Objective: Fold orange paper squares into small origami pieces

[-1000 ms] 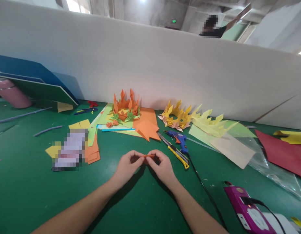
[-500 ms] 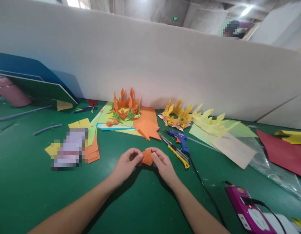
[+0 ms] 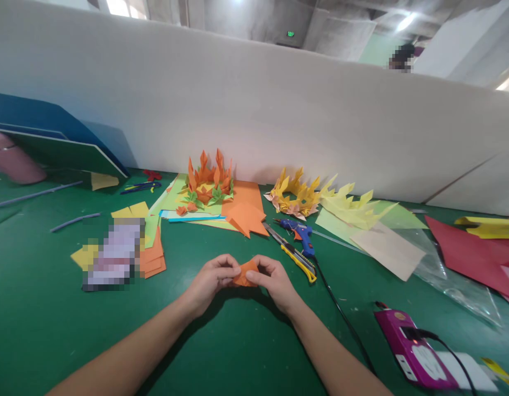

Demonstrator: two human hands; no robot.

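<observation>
A small folded piece of orange paper [image 3: 245, 276] is held between my two hands, just above the green table. My left hand [image 3: 215, 278] pinches its left side between thumb and fingers. On the other side my right hand [image 3: 275, 279] grips the paper, its thumb lying across the front face. Both hands' fingertips behind the paper are partly hidden. Beyond them stand an orange paper crown [image 3: 210, 179] with green leaves and a yellow paper crown [image 3: 293, 193].
A blue glue gun [image 3: 299, 235] and a yellow cutter [image 3: 299, 263] lie right of my hands. Orange paper squares [image 3: 153, 259] and a blurred phone-like object [image 3: 114, 253] are at left. A magenta power strip [image 3: 415, 346] sits front right. A white partition [image 3: 254, 99] rises behind.
My right thumb has moved left across the front of the orange paper, and the paper is tilted differently. Both hands still hold it. The view has shifted slightly.
</observation>
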